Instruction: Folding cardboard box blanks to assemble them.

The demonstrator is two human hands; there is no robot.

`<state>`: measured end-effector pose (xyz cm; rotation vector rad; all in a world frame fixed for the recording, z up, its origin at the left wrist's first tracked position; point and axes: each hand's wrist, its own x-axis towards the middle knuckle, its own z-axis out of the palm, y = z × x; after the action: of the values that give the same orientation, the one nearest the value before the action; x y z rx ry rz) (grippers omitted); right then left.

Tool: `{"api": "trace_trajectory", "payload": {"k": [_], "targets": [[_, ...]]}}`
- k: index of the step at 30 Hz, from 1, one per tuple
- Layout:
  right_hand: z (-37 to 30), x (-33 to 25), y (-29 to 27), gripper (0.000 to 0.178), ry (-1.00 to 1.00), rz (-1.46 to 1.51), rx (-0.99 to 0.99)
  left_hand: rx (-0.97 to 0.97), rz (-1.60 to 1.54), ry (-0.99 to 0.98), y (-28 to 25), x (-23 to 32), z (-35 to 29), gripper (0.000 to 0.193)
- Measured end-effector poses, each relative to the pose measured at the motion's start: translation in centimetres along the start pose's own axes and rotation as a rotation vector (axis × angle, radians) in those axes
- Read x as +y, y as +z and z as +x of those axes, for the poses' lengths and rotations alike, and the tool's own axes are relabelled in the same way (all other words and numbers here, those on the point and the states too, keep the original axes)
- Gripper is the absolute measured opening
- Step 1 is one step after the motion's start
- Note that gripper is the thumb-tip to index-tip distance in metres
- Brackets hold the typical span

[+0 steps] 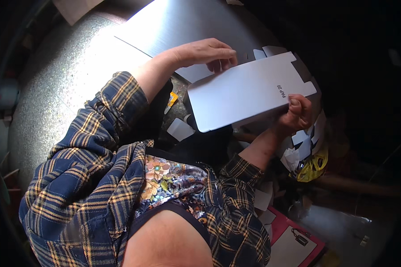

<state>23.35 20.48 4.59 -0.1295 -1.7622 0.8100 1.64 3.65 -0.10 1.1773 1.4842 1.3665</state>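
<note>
A white flat-sided cardboard carton [245,91], with notched flaps at its right end, is held tilted in front of my body. My right hand [297,113] grips its near right side, thumb on top and the other fingers partly hidden beneath. At the carton's far long edge, my left hand [209,53] has its fingers curled down, with the fingertips meeting that edge. How firmly they grip there is hard to see. Past the carton's right end, more white card flaps [272,51] show. Both forearms come out of rolled plaid sleeves.
A shiny metal-topped table [187,29] lies beyond my left hand. Below the carton are a white card piece [181,129] and a yellow-orange packet [171,101]. To the right sit a yellow bag [314,168] among white scraps and a pink-edged board [318,247]. Speckled floor [44,95] extends left.
</note>
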Motion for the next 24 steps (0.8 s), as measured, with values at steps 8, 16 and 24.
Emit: {"api": "trace_trajectory", "payload": {"k": [8,16,24], "targets": [[1.4,-3.1,5.9,0.009,-0.486,-0.73,-0.237,0.47,0.352,0.149,1.8,-1.0,1.2,0.068],[2.1,-4.9,10.4,0.008,-0.461,-0.686,-0.28,0.373,0.598,0.477,2.4,0.0,1.4,0.095],[3.0,-5.2,12.3,0.006,-0.559,-0.571,-0.304,0.528,-0.063,0.171,0.9,-1.0,2.2,0.087]]}}
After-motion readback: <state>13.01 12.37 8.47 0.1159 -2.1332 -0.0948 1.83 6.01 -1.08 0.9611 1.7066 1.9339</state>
